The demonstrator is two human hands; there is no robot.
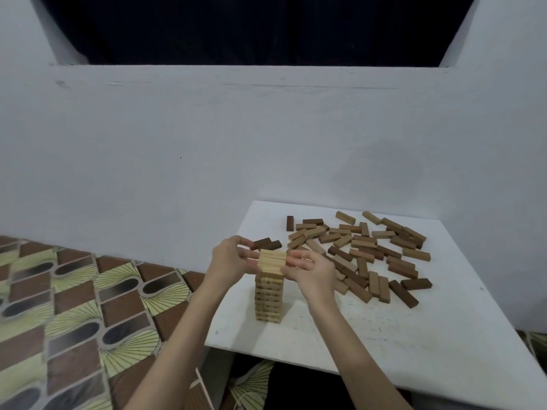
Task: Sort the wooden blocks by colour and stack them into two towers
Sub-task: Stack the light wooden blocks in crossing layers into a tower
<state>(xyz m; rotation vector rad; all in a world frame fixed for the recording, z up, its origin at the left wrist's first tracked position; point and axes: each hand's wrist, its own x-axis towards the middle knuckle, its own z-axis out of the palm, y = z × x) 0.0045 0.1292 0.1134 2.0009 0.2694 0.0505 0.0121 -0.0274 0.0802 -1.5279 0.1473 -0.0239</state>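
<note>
- Pale wooden tower [268, 294] stood near the white counter's [384, 329] left front edge.
- Left hand [229, 260] and right hand [310, 269] both pinched its top layer [272, 260] from opposite sides.
- Loose brown blocks [364, 253] lay scattered behind, to the right.

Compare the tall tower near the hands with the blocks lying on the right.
The light tower stands upright in neat layers; the loose pile lies flat and scattered. The tower is pale only; the pile is mid and dark brown. Both hands touch the tower, not the pile. Both rest on the white board.
</note>
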